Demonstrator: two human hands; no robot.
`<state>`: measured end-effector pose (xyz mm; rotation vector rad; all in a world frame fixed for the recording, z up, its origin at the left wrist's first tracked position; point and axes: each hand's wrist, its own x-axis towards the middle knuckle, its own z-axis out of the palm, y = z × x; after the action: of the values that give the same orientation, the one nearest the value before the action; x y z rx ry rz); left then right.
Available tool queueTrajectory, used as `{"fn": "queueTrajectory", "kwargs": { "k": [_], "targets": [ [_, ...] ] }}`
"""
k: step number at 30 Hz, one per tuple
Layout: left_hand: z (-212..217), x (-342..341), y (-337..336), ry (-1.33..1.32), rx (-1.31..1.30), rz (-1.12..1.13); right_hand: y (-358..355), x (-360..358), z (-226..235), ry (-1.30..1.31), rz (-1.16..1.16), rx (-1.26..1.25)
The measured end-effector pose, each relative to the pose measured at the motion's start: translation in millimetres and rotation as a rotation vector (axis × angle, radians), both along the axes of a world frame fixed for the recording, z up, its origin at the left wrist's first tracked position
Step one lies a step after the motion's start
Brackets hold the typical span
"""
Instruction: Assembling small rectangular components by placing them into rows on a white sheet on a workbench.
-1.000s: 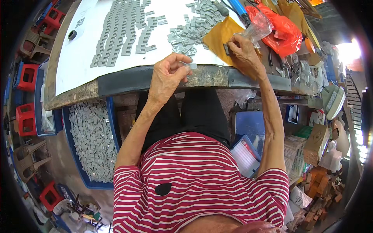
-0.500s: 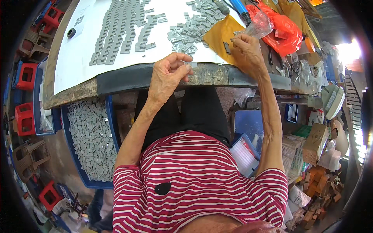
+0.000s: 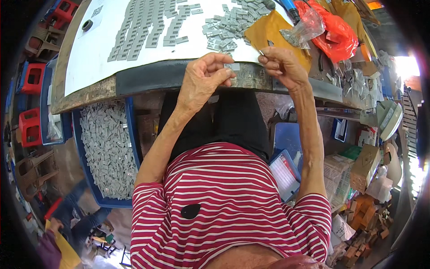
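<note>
My left hand [image 3: 207, 80] is closed at the table's front edge, pinching a small flat grey rectangular piece [image 3: 233, 67] between thumb and fingers. To its right, my right hand [image 3: 287, 67] grips a tiny thin metallic pin-like piece [image 3: 262, 53] in its fingertips, a short way from the grey piece. A clear plastic bag [image 3: 309, 28] with small metal bits lies just beyond that hand, on a yellow-brown sheet [image 3: 262, 33]. Loose grey pieces [image 3: 233, 24] are heaped past my hands. More of them stand in neat overlapping rows [image 3: 139, 29] to the left.
White paper [image 3: 96, 54] covers much of the wooden table. A red plastic bag [image 3: 336, 38] and a blue-handled tool [image 3: 291, 10] lie at the far right. Below the left edge, a blue bin [image 3: 96, 199] holds many grey pieces. Another person [image 3: 51, 242] is at lower left.
My right hand has come away from the clear bag toward my left hand, with the pin-like piece in its fingertips. The left hand keeps its grey piece. A person has appeared at lower left.
</note>
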<state>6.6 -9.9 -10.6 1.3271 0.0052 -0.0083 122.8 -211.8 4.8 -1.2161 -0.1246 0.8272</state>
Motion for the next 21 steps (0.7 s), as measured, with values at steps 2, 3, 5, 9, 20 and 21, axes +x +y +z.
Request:
{"fn": "queueTrajectory", "kwargs": {
  "k": [2, 3, 5, 9, 20, 21],
  "targets": [
    [-1.3, -2.0, 0.7, 0.003, 0.004, 0.004, 4.5, -3.6, -0.3, 0.045, 0.000, 0.005],
    [-1.4, -2.4, 0.7, 0.004, 0.013, 0.006, 6.1, -5.3, -0.5, 0.087, -0.002, 0.010],
    [-0.5, -2.9, 0.1, 0.007, 0.020, 0.006, 6.7, -8.3, -1.7, 0.104, 0.019, 0.027],
    [2.7, -3.2, -1.8, 0.026, 0.001, 0.027, 13.0, -15.2, -1.8, 0.057, 0.069, 0.042],
    [-1.0, -3.9, -2.1, 0.006, -0.039, 0.039, 32.1, -41.2, 12.0, -0.227, 0.013, -0.105],
    [-1.6, -4.0, -2.4, 0.000, -0.036, 0.043, 32.9, -41.7, 11.8, -0.253, 0.015, -0.115]
  ]
}}
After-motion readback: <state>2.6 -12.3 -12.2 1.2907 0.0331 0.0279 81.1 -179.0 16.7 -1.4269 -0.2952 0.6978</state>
